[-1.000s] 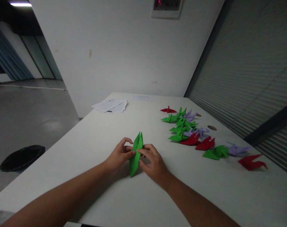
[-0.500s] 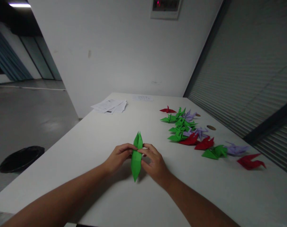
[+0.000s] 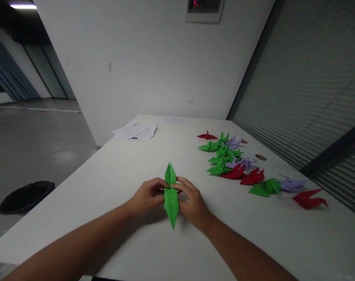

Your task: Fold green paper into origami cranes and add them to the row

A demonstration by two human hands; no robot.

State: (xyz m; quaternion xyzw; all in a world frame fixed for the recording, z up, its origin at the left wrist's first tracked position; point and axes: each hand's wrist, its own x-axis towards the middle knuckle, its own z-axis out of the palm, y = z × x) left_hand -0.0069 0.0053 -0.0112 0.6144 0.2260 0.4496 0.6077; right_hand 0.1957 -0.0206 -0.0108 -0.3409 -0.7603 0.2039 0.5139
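A long, narrow piece of folded green paper (image 3: 171, 201) lies pointing away from me on the white table (image 3: 130, 171). My left hand (image 3: 147, 197) pinches its middle from the left, fingers curled. My right hand (image 3: 190, 199) pinches it from the right, fingers closed on the fold. The near tip of the paper sticks out toward me between both wrists.
A cluster of finished green, red and lilac paper cranes (image 3: 232, 160) lies to the right, with more cranes (image 3: 307, 199) near the right edge. White printed sheets (image 3: 135, 130) lie at the far left of the table. A black bin (image 3: 25, 195) sits on the floor left.
The green paper has turned from a leftward slant to nearly straight, its near tip swinging right and closer. My left fingers have closed onto it.
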